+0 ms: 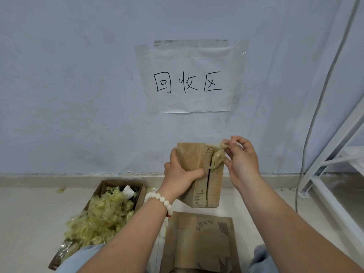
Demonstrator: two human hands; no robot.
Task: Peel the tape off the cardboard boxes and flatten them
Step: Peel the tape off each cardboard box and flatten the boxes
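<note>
Upper centre of my view, a paper sign [192,75] is taped to the wall, handwritten in black: 回收区. I read no print on any cardboard, only torn patches.

At lower left an open carton [142,191] sits on the floor, holding crumpled yellowish tape wads [100,215] that spill over its near edge, plus a white crumpled scrap [129,191].

In the centre, the small cardboard box [199,174] is held up off the floor, seam facing me. The left hand [181,174], with a white bead bracelet [161,200] at the wrist, grips its left side. The right hand [242,160] pinches a tape strip [217,157] partly lifted from the box's upper right corner. A flattened cardboard sheet [199,243] lies at bottom centre.
</note>
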